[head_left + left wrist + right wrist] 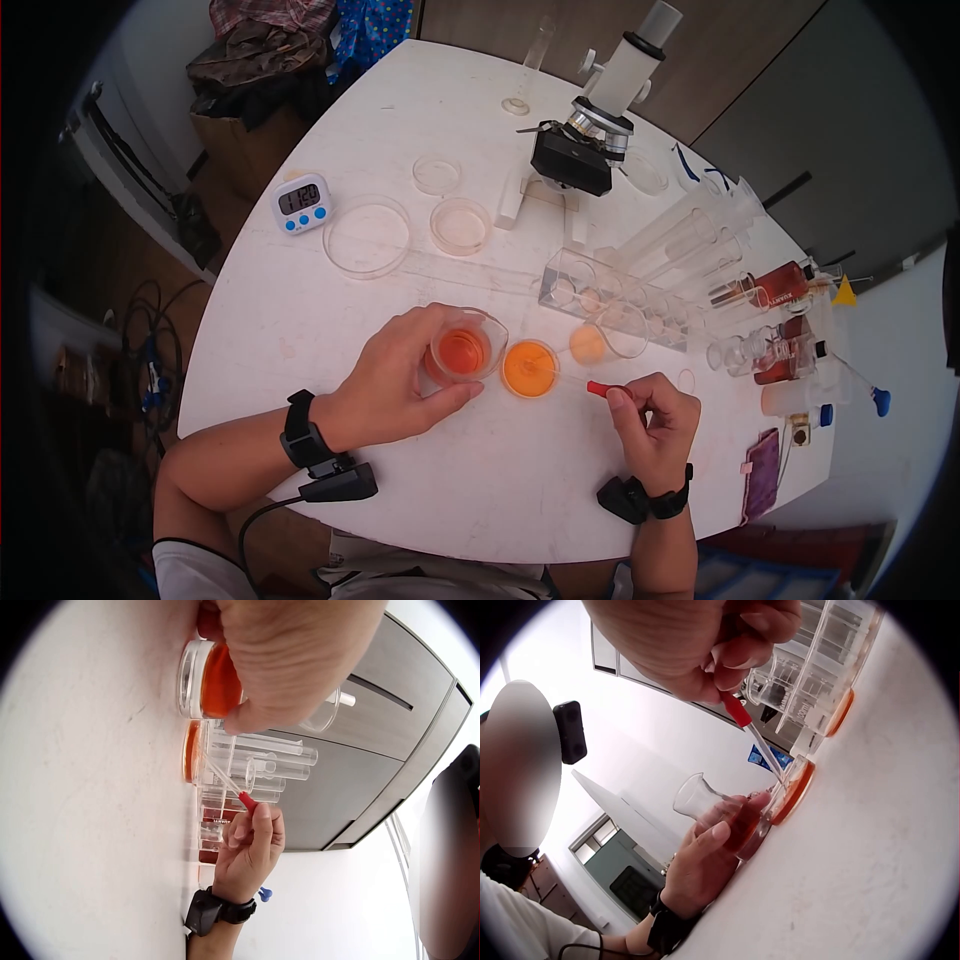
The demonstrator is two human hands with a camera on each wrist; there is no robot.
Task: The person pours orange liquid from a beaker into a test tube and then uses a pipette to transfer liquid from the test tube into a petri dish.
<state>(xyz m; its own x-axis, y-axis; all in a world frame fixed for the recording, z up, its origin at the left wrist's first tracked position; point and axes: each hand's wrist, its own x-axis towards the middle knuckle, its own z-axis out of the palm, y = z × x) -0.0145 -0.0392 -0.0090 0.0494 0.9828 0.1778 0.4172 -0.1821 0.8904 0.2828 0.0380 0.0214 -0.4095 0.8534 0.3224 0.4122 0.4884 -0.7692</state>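
Observation:
My left hand (395,375) is curled round a glass beaker (465,352) of red-orange liquid, which stands on the table. Just right of it lies a small round dish (530,368) of orange liquid. My right hand (662,430) pinches the red bulb (608,390) of a glass dropper, whose tip reaches into that dish. The right wrist view shows the dropper (763,746) slanting down into the dish (795,796), with the left hand (701,866) round the beaker. In the left wrist view the red bulb (247,801) sits between thumb and fingers of the right hand (247,851).
A clear test tube rack (610,300) and a glass vessel with orange liquid (588,344) stand beyond the dish. Further back are a microscope (590,130), a timer (302,204), a large petri dish (367,237) and a cylinder (530,70). Bottles (780,285) stand at the right.

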